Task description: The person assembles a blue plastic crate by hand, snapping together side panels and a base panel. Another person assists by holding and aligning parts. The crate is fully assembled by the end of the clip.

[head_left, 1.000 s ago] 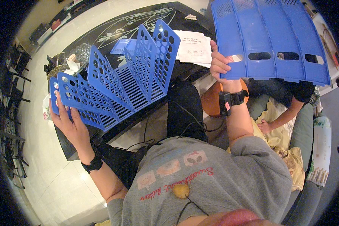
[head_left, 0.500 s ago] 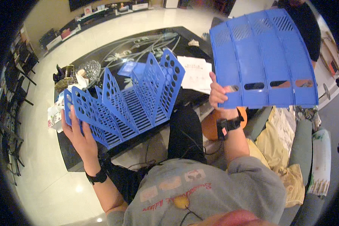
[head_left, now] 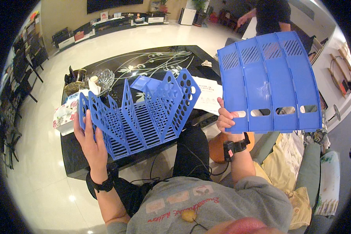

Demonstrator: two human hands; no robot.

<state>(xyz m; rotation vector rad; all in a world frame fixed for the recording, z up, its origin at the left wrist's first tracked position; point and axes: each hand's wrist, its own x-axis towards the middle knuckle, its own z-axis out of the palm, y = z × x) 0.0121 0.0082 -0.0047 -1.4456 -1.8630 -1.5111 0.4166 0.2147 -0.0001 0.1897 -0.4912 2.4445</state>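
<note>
Shirt [head_left: 238,195] in gray is nearest, at 6 o'clock from the middle of the view, with a dark knee [head_left: 193,150] just above it. At 8 o'clock the left hand [head_left: 91,146] lies on the end wall of the blue rack [head_left: 138,136], fingers a bit spread; I cannot tell if it pinches. The rack sits near the middle, toward 9 o'clock, over the near edge of the black table [head_left: 76,150], its walls leaning at odd slants. At 3 o'clock the right hand [head_left: 225,119] pinches the low left corner of a blue panel [head_left: 257,89], which is up in the air and apart from the rack. It looks like a step of holding both and looking them over. Moving such a wide panel by one corner calls for a firm pinch and a steady rack. Yellow cloth [head_left: 280,156] lies at 4 o'clock. A flowered box [head_left: 64,121] at 9 crowds the left hand, and a glass bowl [head_left: 105,80] sits at 10. Behind the rack, flat blue pieces [head_left: 140,83] at 11 and papers [head_left: 204,95] at 2 take up room. Far off, another person [head_left: 273,17] stands at 1, and a low bench [head_left: 117,24] is at 11.
</note>
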